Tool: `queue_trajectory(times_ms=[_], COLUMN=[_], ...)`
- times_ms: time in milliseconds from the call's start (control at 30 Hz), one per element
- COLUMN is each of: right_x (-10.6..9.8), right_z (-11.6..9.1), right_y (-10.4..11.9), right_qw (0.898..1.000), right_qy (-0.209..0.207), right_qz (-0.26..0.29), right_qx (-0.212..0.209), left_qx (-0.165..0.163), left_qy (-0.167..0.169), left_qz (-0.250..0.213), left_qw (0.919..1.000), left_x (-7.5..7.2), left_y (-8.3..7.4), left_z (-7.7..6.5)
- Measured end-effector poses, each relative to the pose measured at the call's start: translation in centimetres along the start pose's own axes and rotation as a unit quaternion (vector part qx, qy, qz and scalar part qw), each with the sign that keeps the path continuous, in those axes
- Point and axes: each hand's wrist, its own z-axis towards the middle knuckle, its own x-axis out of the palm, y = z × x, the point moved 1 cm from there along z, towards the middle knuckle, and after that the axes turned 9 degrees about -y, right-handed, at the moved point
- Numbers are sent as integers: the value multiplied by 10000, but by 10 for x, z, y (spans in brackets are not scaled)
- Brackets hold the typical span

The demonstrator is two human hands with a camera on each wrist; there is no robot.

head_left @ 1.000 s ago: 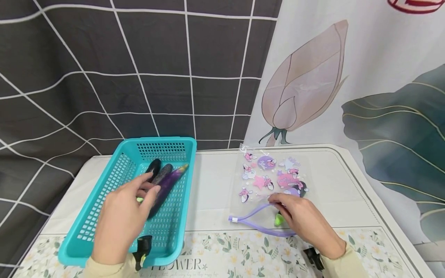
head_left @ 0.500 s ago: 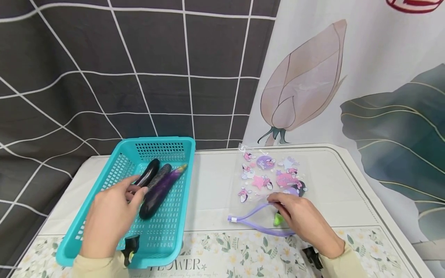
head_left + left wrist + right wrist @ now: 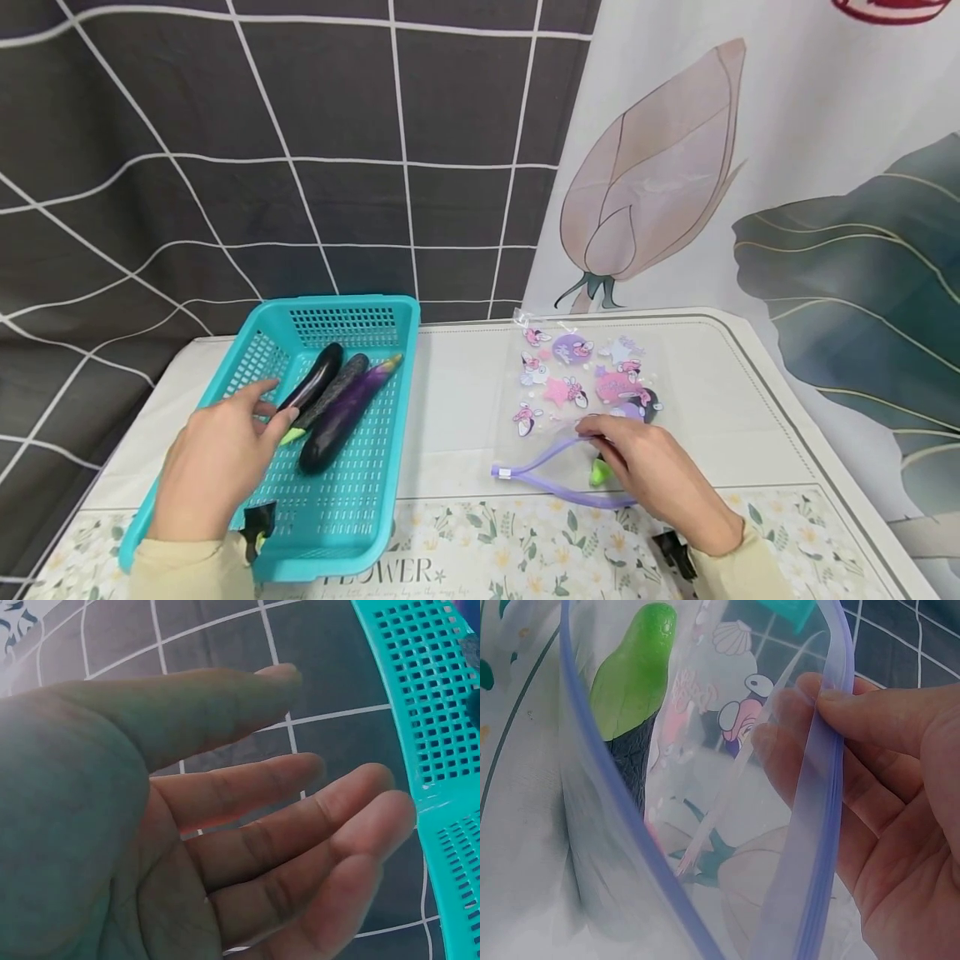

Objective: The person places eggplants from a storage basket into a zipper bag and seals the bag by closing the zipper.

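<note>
My left hand [image 3: 221,458] is over the left side of a turquoise basket [image 3: 408,400], fingers loosely bent and holding nothing. In the basket lie a glossy black eggplant [image 3: 321,372], a dark rough-skinned vegetable [image 3: 343,387] and a purple eggplant [image 3: 352,417]. The thumb is close to the black eggplant in the head view. My right hand [image 3: 660,467] pinches one lip of a clear zip bag [image 3: 585,446] with a purple zip, holding its mouth apart. Inside the bag, a dark vegetable with a green end [image 3: 634,671] shows, partly hidden by the hand.
The bag lies on a white table [image 3: 735,400] with a floral cloth strip [image 3: 540,542] along the front. Behind stand a dark checked curtain [image 3: 337,200] and a white curtain with flower prints [image 3: 675,167]. A black camera mount sits on each wrist.
My left hand has drawn back left and toward me, away from the vegetables, uncovering more of them. The right hand keeps its pinch on the bag's lip, almost unmoved.
</note>
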Motion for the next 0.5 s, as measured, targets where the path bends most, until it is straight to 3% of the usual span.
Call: queue_trajectory(times_ms=[167, 500], right_x=[1, 1], right_z=[-1, -1], right_y=[-1, -1], right_qw=[10000, 10000], right_qy=[0, 22], right_qz=[8, 9], right_qx=[-3, 9], left_qx=[-17, 146], left_qy=[359, 761], left_qz=[114, 275], left_qw=[9993, 9966], left_x=[1, 6], left_y=[5, 9], left_z=[3, 13])
